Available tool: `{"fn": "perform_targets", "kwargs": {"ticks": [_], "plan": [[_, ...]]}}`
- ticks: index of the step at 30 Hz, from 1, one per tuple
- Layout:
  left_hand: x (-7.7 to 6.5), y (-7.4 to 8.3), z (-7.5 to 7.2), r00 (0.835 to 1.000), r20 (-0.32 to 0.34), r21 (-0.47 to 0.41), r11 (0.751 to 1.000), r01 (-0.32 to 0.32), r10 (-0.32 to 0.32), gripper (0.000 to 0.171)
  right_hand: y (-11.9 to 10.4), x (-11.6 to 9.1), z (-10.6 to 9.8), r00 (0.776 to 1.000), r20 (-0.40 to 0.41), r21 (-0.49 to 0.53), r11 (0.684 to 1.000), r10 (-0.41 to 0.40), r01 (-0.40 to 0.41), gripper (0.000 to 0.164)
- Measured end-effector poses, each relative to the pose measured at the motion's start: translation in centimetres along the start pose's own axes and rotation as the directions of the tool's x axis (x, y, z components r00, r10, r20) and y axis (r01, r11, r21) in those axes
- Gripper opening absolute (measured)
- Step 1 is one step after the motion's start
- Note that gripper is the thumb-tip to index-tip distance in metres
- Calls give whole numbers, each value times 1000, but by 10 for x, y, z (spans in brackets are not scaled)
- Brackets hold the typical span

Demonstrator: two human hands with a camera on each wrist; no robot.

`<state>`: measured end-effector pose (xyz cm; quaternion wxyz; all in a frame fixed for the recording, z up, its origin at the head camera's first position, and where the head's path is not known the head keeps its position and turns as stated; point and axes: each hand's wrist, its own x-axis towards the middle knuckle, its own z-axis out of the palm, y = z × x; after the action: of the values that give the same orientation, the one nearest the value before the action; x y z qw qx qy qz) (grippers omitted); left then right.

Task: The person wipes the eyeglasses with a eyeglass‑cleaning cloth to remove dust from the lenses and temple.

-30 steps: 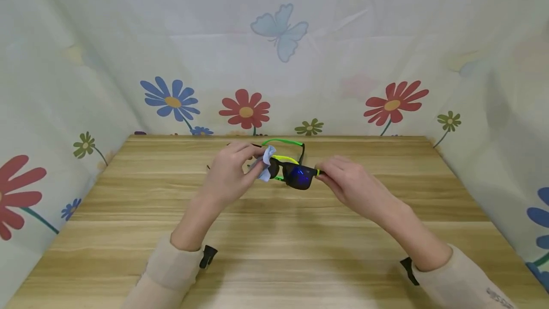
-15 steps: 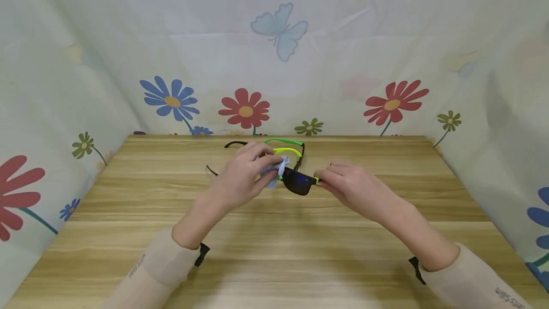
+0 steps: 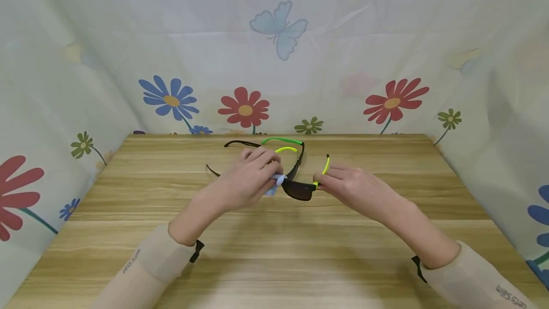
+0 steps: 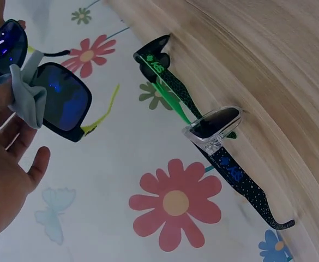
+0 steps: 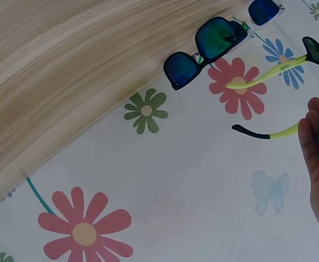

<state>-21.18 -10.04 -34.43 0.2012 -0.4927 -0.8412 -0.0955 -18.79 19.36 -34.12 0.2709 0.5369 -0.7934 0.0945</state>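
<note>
Black-framed sunglasses (image 3: 299, 190) with yellow temples are held above the table between both hands. My left hand (image 3: 240, 182) pinches a light blue cloth (image 4: 29, 95) around them; in the left wrist view the cloth wraps over the bridge, between two dark blue mirrored lenses. From the head view that hand hides one lens. My right hand (image 3: 349, 182) pinches the sunglasses by a yellow temple near the hinge, and that temple's black tip sticks up past the fingers. The right wrist view shows my right hand (image 5: 318, 147) only at its edge, partly cut off.
Behind the hands, other sunglasses lie on the wooden table (image 3: 171, 204): a black pair with a green temple (image 3: 283, 140) and a clear-framed pair (image 4: 216, 123). Flower-printed cloth walls (image 3: 343, 51) stand at the back and sides.
The cloth in my left hand has moved right along the sunglasses, from one lens toward the bridge. The sunglasses have dropped slightly and tilted, with the right-hand temple now pointing up into view.
</note>
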Motion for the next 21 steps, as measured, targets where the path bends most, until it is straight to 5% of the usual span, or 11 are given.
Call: {"fn": "perform_targets", "kwargs": {"ticks": [11, 15, 18, 21], "plan": [[-2, 1, 8, 996, -52, 113, 992, -64, 70, 8, 6, -5, 8, 997, -49, 98, 994, 60, -55, 51], [-3, 2, 10, 993, -76, 152, 986, -73, 85, 7, 8, -7, 8, 993, -61, 162, 983, 100, -89, 36], [-4, 2, 11, 992, -90, 167, 984, -70, 86, 7, 10, -8, 7, 979, -54, 220, 958, 199, -182, 33], [-5, 2, 12, 991, -100, 183, 981, -66, 85, 10, 9, -7, 6, 930, -24, 298, 891, 367, -344, 41]]}}
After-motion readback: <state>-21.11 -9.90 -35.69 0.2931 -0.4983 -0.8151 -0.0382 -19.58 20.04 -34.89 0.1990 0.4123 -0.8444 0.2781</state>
